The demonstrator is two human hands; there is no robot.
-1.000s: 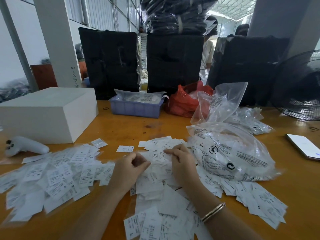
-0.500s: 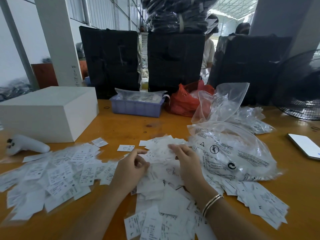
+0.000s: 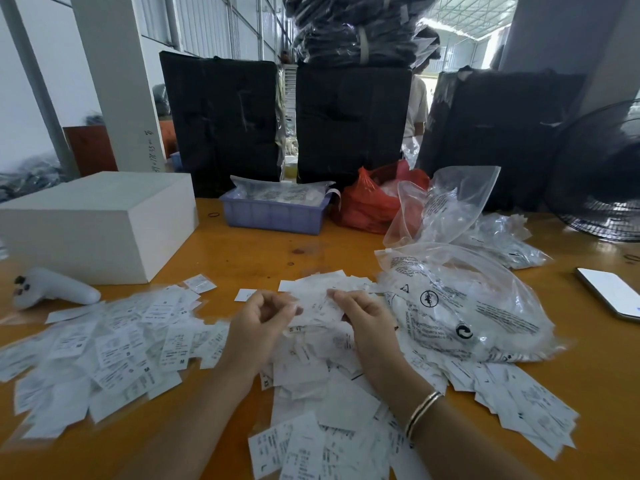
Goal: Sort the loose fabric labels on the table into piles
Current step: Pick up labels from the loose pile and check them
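Loose white fabric labels cover the orange table (image 3: pixel 249 258). One spread lies on the left (image 3: pixel 104 351), and a thicker heap (image 3: pixel 311 382) sits in the middle under my hands. More labels trail off to the right (image 3: pixel 519 403). My left hand (image 3: pixel 263 327) is curled, its thumb and fingertips meeting at the edge of a label (image 3: pixel 313 306) lifted off the top of the middle heap. My right hand (image 3: pixel 363 323), with a bangle on its wrist, pinches the other side of that same label. The printing on it is blurred.
A clear plastic bag of labels (image 3: pixel 467 317) lies right beside my right hand, with more bags behind it. A white box (image 3: pixel 97 226) and white controller (image 3: pixel 52 289) stand at the left, a purple tray (image 3: pixel 273 213) and red bag (image 3: pixel 367 202) at the back, and a phone (image 3: pixel 609 292) and fan (image 3: pixel 602 174) at the right.
Both hands have shifted slightly toward the far edge of the middle heap and drawn closer together, lifting a label between them. The piles and the bag have stayed in place.
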